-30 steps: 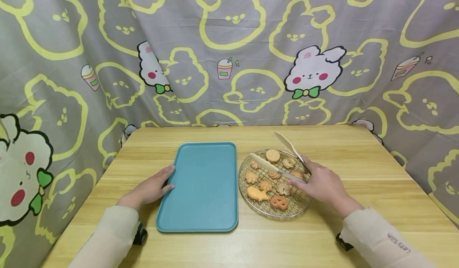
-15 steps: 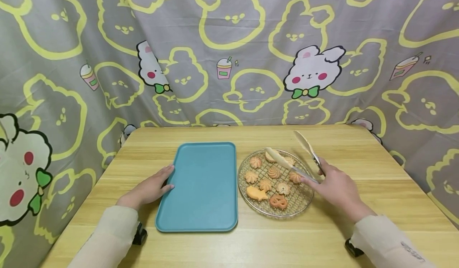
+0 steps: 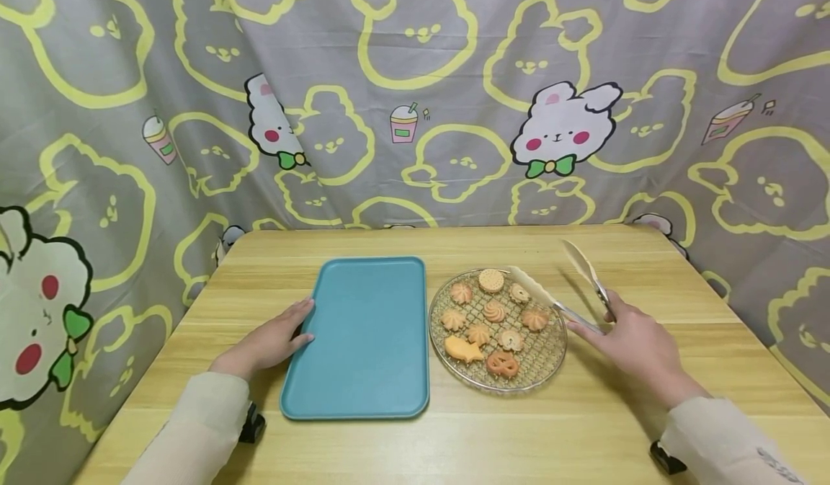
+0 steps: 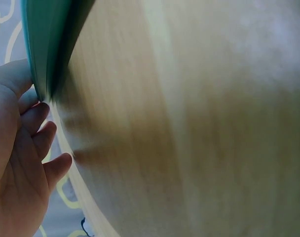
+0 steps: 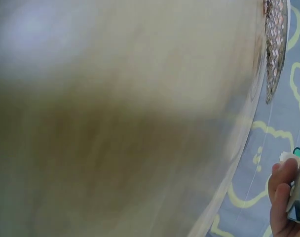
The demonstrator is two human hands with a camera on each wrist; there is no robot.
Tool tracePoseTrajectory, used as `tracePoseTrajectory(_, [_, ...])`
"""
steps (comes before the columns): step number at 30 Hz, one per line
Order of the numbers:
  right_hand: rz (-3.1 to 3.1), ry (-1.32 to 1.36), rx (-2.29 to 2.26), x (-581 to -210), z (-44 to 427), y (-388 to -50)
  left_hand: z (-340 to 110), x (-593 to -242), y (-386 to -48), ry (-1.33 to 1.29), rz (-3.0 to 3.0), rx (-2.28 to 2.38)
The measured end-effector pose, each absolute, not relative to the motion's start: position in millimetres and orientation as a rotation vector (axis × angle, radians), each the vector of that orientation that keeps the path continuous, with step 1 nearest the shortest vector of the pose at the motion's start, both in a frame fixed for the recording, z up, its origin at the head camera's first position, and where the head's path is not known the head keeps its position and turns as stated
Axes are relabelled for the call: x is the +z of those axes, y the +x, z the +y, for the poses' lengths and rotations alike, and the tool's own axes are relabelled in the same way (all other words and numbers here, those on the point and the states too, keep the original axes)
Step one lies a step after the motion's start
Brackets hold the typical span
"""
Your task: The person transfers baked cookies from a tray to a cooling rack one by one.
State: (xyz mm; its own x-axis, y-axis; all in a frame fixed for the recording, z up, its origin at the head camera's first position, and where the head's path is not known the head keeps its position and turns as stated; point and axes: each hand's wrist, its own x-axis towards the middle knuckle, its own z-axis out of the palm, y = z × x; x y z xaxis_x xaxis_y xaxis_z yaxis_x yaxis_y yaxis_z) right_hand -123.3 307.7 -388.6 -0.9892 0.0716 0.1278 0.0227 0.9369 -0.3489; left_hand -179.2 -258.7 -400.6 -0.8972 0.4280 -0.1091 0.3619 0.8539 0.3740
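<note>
My left hand (image 3: pixel 272 341) rests at the left edge of a blue rectangular tray (image 3: pixel 359 341), thumb and fingertips touching its rim. The left wrist view shows the fingers loosely bent beside the tray (image 4: pixel 46 44). My right hand (image 3: pixel 638 344) grips metal tongs (image 3: pixel 534 288) with pale scalloped tips. These tongs are spread apart, nothing between them. One tip hangs over the right part of a round wire rack (image 3: pixel 541 362); the other is beyond it. On the rack lie several cookies, among them a fish-shaped one (image 3: pixel 462 349), a pretzel-shaped one (image 3: pixel 502 364) and a round one (image 3: pixel 491 280).
Everything stands on a light wooden table (image 3: pixel 493 442). Behind and at both sides hangs a grey curtain (image 3: pixel 467 60) with cartoon prints. The tray and the rack stand side by side with a narrow gap.
My right hand has moved right with the tongs, away from above the rack, uncovering more cookies. My left hand and the tray have stayed in place.
</note>
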Motion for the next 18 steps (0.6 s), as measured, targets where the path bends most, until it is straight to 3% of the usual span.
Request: tracePoseTrajectory(18, [-3.03,-0.204,0.525,-394,329,-117,-259,-401,-180,0.61,2.838,0.519])
